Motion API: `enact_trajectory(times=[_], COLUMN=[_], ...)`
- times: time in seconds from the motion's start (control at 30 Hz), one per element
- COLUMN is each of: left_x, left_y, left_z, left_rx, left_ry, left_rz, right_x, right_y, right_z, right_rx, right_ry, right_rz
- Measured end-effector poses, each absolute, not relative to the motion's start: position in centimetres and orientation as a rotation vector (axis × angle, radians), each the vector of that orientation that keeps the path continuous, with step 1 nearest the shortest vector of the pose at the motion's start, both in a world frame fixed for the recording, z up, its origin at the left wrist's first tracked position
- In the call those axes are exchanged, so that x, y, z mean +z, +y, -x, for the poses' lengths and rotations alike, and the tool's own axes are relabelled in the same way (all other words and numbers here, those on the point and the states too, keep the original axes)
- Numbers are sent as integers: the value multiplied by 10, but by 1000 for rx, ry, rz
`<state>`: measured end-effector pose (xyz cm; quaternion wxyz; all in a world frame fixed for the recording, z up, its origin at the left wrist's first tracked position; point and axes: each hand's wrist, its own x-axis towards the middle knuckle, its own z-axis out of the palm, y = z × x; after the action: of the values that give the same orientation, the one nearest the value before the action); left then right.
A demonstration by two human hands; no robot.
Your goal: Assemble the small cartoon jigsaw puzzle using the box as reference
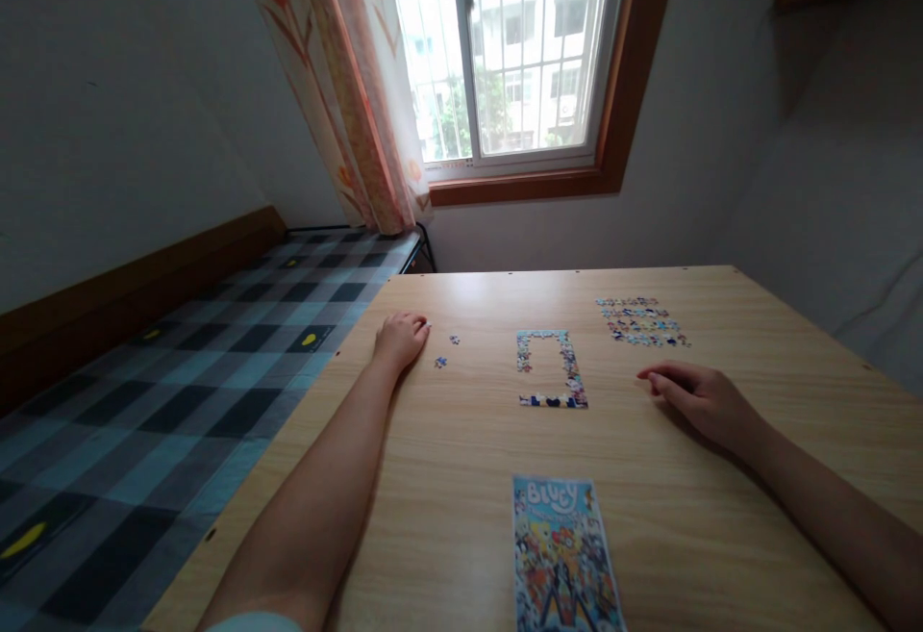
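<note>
My left hand [402, 339] rests near the table's left edge with its fingers curled together. A small pale bit, apparently a puzzle piece [428, 325], shows at its fingertips. Two loose blue-toned puzzle pieces, one nearer [440, 363] and one farther [454, 340], lie just right of that hand. A partly joined jigsaw border [577, 377] lies mid-table, with a gap on its lower left side. My right hand [688, 390] rests to the right of the border, thumb and index finger close together, and I see nothing between them. Rows of loose puzzle pieces [641, 322] lie beyond it.
A Bluey picture sheet [566, 555] lies at the near side of the wooden table [447, 497]. To the left is a bed with a checked cover [216, 353]. Behind the table are a curtain [353, 84] and a barred window [534, 45].
</note>
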<state>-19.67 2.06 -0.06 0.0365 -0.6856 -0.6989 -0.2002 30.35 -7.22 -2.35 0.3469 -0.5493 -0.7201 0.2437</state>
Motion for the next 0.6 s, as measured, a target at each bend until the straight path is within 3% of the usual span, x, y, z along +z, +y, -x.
enact_trajectory(times=[0.43, 0.5, 0.6], left_x=[24, 38, 56], left_y=[22, 19, 7], left_z=[192, 179, 144], left_rx=[-974, -1145, -1699], left_ry=[-2301, -2314, -2352], left_rz=[2091, 2138, 2236], right_x=[-22, -23, -23], right_y=[-70, -70, -69], right_z=[-302, -301, -301], right_rx=[643, 653, 649], right_ry=[-1852, -1852, -1844], right_rz=[1418, 1406, 1394])
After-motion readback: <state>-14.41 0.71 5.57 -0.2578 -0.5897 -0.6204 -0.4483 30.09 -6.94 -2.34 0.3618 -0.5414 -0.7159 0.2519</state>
